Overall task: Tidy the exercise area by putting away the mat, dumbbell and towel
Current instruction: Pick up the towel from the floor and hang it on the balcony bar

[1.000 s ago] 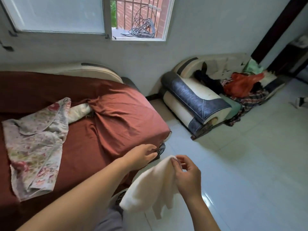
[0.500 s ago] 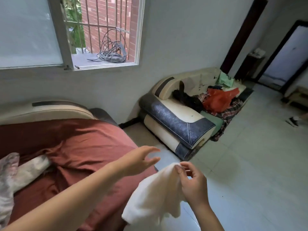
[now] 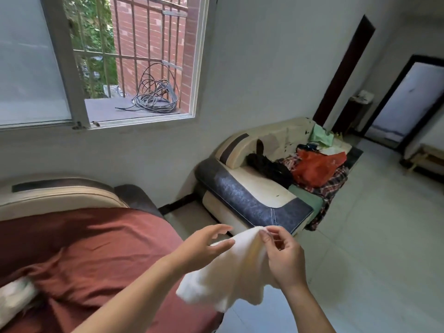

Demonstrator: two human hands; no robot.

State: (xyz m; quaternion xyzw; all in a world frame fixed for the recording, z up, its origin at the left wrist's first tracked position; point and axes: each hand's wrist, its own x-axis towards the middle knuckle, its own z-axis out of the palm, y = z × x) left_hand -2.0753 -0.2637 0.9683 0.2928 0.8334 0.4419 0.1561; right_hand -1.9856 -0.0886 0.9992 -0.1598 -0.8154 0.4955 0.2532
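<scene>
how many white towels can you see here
1: the soft white towel, pinched at its top edge by the right hand, beside the open left hand. A white bundle under the red-brown sheet, lower left, may be another; cannot tell.

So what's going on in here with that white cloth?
A person beside a red sheet is holding up a white towel. The right hand pinches the towel's top edge, and the rest hangs down from there. The left hand is open with straight fingers and reaches to the towel's side, perhaps to fold it. A sofa by the wall carries a pile of clothes. No mat or dumbbell is in view.
</scene>
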